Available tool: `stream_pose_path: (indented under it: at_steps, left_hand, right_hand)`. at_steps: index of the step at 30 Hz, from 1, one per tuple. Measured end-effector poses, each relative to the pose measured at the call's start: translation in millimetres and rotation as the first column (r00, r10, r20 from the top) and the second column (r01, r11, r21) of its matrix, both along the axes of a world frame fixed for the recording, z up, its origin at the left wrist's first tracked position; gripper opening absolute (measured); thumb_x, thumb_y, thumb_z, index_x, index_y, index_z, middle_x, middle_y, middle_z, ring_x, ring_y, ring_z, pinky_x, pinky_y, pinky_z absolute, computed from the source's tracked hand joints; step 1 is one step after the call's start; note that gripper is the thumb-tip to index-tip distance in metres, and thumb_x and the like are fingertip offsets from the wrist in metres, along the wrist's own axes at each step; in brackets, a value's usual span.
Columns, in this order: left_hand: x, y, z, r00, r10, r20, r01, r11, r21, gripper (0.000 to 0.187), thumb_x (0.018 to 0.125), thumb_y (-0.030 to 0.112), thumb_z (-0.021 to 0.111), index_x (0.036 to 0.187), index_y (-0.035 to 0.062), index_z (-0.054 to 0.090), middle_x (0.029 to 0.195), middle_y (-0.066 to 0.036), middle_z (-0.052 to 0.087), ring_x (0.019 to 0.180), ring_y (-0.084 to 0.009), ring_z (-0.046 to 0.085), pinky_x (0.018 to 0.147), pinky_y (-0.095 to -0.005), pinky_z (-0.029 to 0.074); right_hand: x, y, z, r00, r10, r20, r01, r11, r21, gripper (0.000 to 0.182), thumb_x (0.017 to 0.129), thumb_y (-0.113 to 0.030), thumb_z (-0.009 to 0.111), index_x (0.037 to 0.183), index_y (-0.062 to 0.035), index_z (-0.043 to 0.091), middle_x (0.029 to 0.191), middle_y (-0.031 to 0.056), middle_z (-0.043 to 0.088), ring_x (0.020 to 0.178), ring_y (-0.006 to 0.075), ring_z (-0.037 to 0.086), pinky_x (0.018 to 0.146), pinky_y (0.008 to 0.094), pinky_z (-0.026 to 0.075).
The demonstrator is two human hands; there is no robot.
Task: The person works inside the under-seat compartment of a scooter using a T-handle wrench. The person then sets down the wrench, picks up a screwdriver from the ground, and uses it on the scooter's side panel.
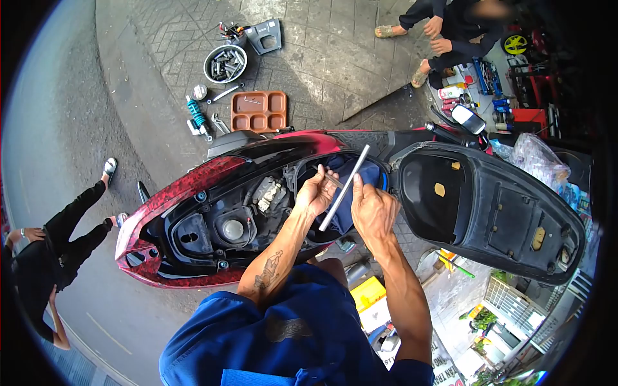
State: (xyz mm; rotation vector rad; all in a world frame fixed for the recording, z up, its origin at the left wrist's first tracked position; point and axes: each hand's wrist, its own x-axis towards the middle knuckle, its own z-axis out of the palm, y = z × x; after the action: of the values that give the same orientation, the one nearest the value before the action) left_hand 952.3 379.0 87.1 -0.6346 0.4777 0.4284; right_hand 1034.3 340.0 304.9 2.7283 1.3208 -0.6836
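Note:
Above the open seat compartment of a red and black scooter (154, 241), both hands are on a silver T-handle wrench (334, 209). My left hand (314, 193) has its fingers closed round the short stem. My right hand (375, 211) is closed with its thumb against the long crossbar, which slants across between the two hands. Under them, dark blue cloth (370, 172) fills part of the compartment. A round silver cap (232, 229) shows in the exposed bodywork left of my hands. The raised seat (508, 209) shows its underside at the right.
Beyond the scooter lie a brown compartment tray (259, 94), a bowl of sockets (225, 64), a teal shock absorber (196, 112) and a wrench (225, 93). One person (463, 32) sits at the upper right; another person (38, 276) stands at the left.

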Motion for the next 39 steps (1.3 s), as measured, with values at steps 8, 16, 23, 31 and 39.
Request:
stream_pose_path:
  at_steps: [8, 16, 23, 31, 39]
  left_hand:
    - [-5.4, 1.5, 8.0, 0.999, 0.007, -0.046, -0.007, 1.0, 0.006, 0.024, 0.093, 0.023, 0.059, 0.092, -0.0008, 0.06, 0.085, -0.011, 0.066, 0.076, -0.0255, 0.067, 0.068, -0.0326, 0.06]
    - [-6.6, 7.2, 4.6, 0.998, -0.033, 0.057, 0.033, 0.999, 0.006, 0.023, 0.095, 0.022, 0.057, 0.091, -0.0009, 0.059, 0.089, -0.014, 0.065, 0.088, -0.0285, 0.066, 0.078, -0.04, 0.059]
    - [-3.3, -4.8, 19.3, 0.997, -0.056, 0.053, 0.057, 0.998, -0.012, 0.023, 0.095, 0.021, 0.055, 0.091, -0.0017, 0.058, 0.089, -0.015, 0.064, 0.09, -0.031, 0.065, 0.085, -0.0441, 0.057]
    - [-0.5, -4.9, 0.8, 0.989, -0.07, 0.127, 0.069, 0.998, 0.011, 0.023, 0.096, 0.019, 0.054, 0.091, -0.0024, 0.058, 0.092, -0.016, 0.063, 0.092, -0.0334, 0.065, 0.088, -0.0459, 0.056]
    - [-6.3, 10.2, 11.9, 0.995, 0.014, 0.096, -0.013, 1.0, -0.012, 0.021, 0.096, 0.016, 0.053, 0.094, -0.004, 0.058, 0.094, -0.018, 0.063, 0.093, -0.0339, 0.065, 0.087, -0.0454, 0.056]
  right_hand:
    - [-0.8, -13.6, -2.5, 0.857, 0.425, 0.292, -0.507, 0.8, 0.322, 0.045, 0.079, -0.005, 0.064, 0.124, -0.0039, 0.058, 0.095, 0.0116, 0.067, 0.091, 0.0285, 0.06, 0.071, 0.0409, 0.049]
    - [7.1, -20.6, -21.6, 0.748, 0.6, 0.283, -0.659, 0.722, 0.212, 0.042, 0.078, -0.004, 0.064, 0.119, -0.0055, 0.062, 0.076, 0.0091, 0.059, 0.078, 0.0272, 0.057, 0.07, 0.0426, 0.047]
    - [0.0, -19.6, -9.5, 0.912, 0.338, 0.232, -0.401, 0.855, 0.328, 0.046, 0.073, -0.001, 0.066, 0.118, -0.0055, 0.062, 0.085, 0.0108, 0.061, 0.08, 0.0272, 0.057, 0.071, 0.0441, 0.047]
    - [0.3, -9.0, 3.4, 0.645, 0.677, 0.355, -0.762, 0.603, 0.237, 0.042, 0.069, -0.001, 0.067, 0.111, -0.0037, 0.063, 0.121, 0.0136, 0.059, 0.097, 0.0307, 0.057, 0.077, 0.0438, 0.047]
    - [12.8, -16.0, -1.5, 0.943, 0.33, -0.045, -0.319, 0.855, -0.408, 0.04, 0.078, -0.007, 0.066, 0.117, -0.0043, 0.06, 0.123, 0.0138, 0.059, 0.102, 0.0302, 0.056, 0.08, 0.0424, 0.049]
